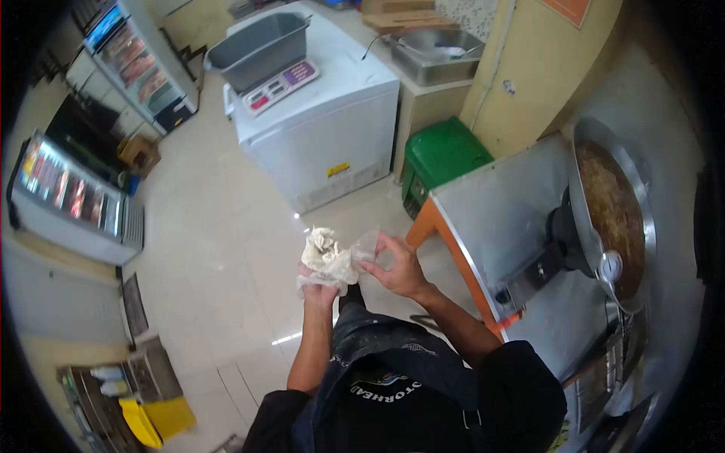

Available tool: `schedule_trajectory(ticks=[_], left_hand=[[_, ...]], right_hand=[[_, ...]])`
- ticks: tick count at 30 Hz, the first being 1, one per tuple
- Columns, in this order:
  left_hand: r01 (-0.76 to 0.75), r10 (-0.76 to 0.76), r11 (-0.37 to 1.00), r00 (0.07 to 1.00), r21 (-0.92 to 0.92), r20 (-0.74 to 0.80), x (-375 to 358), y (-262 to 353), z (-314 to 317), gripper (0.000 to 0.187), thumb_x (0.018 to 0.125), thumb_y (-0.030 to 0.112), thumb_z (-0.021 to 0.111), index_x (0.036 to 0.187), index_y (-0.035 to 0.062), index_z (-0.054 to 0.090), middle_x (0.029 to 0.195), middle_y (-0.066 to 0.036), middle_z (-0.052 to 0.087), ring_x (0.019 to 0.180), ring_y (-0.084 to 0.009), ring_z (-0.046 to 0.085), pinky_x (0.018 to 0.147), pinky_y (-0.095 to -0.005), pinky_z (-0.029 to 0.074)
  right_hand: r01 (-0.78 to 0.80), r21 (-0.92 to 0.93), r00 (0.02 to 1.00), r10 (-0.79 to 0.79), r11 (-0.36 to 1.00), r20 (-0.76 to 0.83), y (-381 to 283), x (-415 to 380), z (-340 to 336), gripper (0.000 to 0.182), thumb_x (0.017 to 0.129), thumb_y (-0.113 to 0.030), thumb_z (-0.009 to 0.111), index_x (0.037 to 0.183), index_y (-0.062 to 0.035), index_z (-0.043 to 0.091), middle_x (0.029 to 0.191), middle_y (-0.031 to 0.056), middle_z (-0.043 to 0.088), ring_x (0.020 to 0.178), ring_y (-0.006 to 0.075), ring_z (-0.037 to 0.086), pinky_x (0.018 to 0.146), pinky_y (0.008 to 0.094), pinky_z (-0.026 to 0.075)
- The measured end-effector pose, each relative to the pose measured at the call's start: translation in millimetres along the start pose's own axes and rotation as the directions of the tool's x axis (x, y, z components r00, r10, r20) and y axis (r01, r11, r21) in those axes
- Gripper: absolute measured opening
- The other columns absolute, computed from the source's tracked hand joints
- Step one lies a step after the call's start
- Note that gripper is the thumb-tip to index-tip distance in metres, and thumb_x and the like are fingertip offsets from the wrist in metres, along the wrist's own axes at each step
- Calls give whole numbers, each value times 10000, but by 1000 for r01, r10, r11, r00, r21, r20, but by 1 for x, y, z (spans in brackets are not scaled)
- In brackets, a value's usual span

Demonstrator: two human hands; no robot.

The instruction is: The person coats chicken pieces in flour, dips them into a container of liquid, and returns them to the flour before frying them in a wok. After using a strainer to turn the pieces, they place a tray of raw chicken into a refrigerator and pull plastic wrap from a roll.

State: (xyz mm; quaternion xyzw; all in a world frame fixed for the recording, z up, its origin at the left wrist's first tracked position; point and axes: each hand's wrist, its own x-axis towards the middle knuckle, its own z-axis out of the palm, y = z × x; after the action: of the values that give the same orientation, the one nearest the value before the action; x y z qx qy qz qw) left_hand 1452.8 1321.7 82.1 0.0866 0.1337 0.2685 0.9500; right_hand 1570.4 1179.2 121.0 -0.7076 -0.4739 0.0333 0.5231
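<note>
In front of my apron is a crumpled clear plastic bundle [326,255], coated with white, floury-looking stuff. My left hand [320,291] is closed around its lower part, with thin plastic about the palm and wrist; most of its fingers are hidden behind the bundle. From the right, my right hand [399,269] pinches a loose, see-through flap of the plastic [365,248] between thumb and fingers. Both hands are held up over the tiled floor, close together.
To my right, a metal-topped table [491,219] carries a burner [563,230] with a large wok [612,219] of brown liquid. Ahead stand a green bin [445,157] and a white chest freezer [325,147] bearing a scale [281,85] and grey tub [260,53]. Display fridges [75,192] line the left.
</note>
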Motion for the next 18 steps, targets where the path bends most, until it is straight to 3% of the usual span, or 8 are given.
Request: schedule_trajectory(ticks=[1, 2, 5, 6, 10, 14, 16, 18], left_hand=[[41, -41, 999, 999, -9, 30, 26, 6, -3, 301, 893, 285, 428, 1079, 78, 542, 1010, -83, 590, 904, -236, 577, 797, -403, 490], [83, -81, 996, 995, -23, 50, 50, 11, -6, 311, 891, 284, 436, 1104, 77, 531, 1024, -82, 584, 911, -234, 574, 805, -398, 486], [139, -121, 984, 980, 114, -157, 131, 36, 5, 295, 880, 244, 467, 1102, 60, 529, 1018, -72, 587, 920, -225, 570, 825, -359, 475], [97, -47, 951, 984, 295, -173, 155, 43, 9, 306, 849, 160, 522, 1128, 35, 517, 1059, -61, 579, 936, -192, 558, 839, -297, 458], [52, -230, 599, 967, 799, 109, 255, 81, 3, 483, 737, -31, 592, 1203, 3, 469, 1108, -58, 564, 932, -125, 539, 790, -233, 450], [-36, -470, 195, 873, 980, 125, 315, 92, 19, 413, 738, 56, 619, 1139, 12, 532, 1032, -46, 581, 893, -113, 549, 768, -243, 462], [202, -624, 325, 780, 924, 49, 355, 96, 14, 382, 744, 85, 625, 1113, 15, 551, 1011, -47, 586, 871, -124, 561, 764, -251, 468], [293, -630, 340, 776, 894, -15, 372, 94, 17, 352, 747, 95, 626, 1083, 12, 565, 970, -49, 594, 834, -133, 571, 739, -253, 468]], right_hand=[[-71, 21, 992, 69, 997, 103, 15, 19, 8, 259, 680, -161, 705, 843, 1, 585, 760, 116, 587, 689, 274, 562, 781, 384, 386], [-4, 7, 1000, 4, 1000, 23, 29, 37, 14, 135, 686, -92, 674, 731, -2, 585, 639, 93, 564, 641, 276, 551, 733, 374, 405], [-128, 50, 981, 134, 990, -142, 54, 98, 12, 119, 689, -76, 659, 724, 5, 580, 678, 109, 569, 654, 269, 558, 661, 350, 427], [-165, 106, 959, 185, 981, -214, 61, 114, 7, 117, 683, -52, 647, 730, 19, 568, 713, 126, 576, 691, 269, 577, 620, 323, 444], [-120, -47, 938, 98, 992, -331, 73, 173, -14, 112, 677, -15, 636, 733, 39, 554, 770, 152, 588, 750, 291, 593, 664, 316, 459], [-301, -89, 862, 231, 950, -452, 78, 181, -14, 124, 673, -17, 646, 742, 35, 557, 774, 143, 592, 723, 290, 589, 662, 311, 458], [-419, -158, 788, 272, 894, -552, 75, 179, -20, 121, 676, -12, 646, 746, 33, 558, 771, 134, 596, 709, 267, 585, 657, 302, 454], [-521, -123, 691, 334, 844, -641, 77, 170, -20, 115, 682, -6, 642, 750, 33, 558, 767, 126, 599, 698, 240, 579, 653, 293, 451]])
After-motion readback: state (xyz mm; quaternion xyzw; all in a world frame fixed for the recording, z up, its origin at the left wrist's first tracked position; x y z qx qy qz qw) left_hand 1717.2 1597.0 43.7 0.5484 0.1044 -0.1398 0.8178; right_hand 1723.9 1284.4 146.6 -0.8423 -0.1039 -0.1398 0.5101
